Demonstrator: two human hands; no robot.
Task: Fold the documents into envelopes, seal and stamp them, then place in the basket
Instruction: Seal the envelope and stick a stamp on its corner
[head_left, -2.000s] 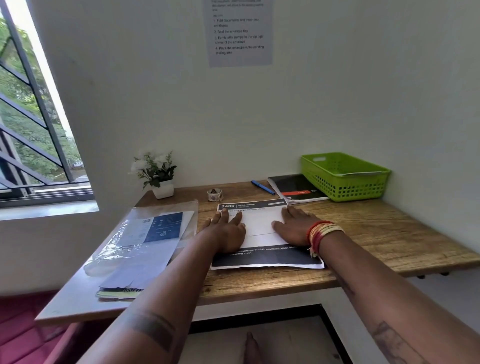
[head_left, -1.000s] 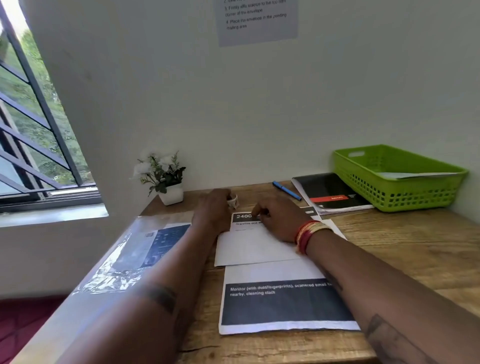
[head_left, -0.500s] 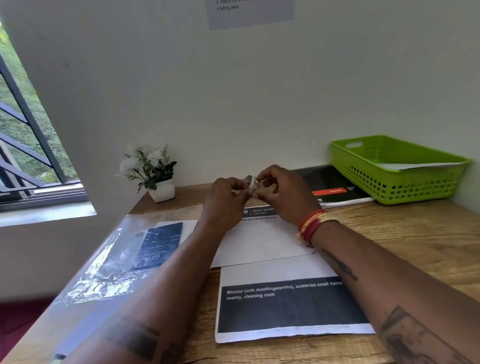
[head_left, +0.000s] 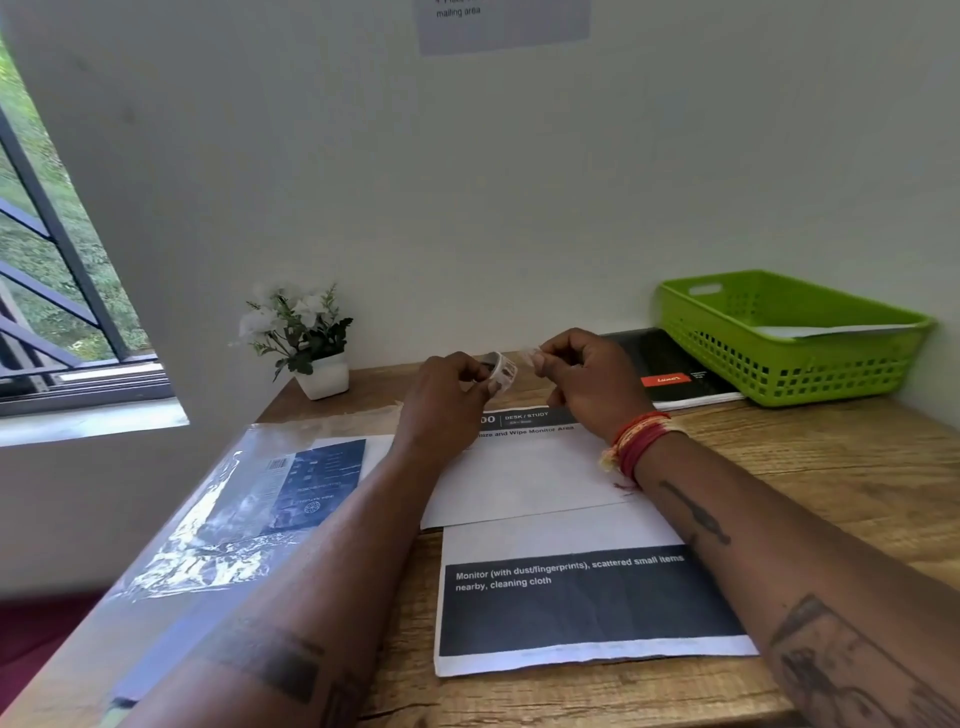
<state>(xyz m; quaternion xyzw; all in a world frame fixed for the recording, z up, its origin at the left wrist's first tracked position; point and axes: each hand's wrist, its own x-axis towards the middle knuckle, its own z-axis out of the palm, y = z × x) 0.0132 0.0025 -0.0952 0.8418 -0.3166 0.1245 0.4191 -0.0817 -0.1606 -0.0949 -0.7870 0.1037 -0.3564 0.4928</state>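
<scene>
Both my hands hover mid-frame above the envelope (head_left: 524, 480): left hand (head_left: 447, 400) grips the stamp roll (head_left: 500, 371), right hand (head_left: 589, 382) pinches its loose end just beside.

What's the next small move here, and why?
Probably tear the stamp free and press it onto the envelope: the left hand holds the roll, the right hand pinches the peeled end, and the envelope lies below.

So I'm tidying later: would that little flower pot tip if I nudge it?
Probably fairly easily. The flower pot is small and narrow, and its leafy stems spread wider than its base, so it looks top-heavy and likely light. It stands near the wall, which might catch it.
</scene>
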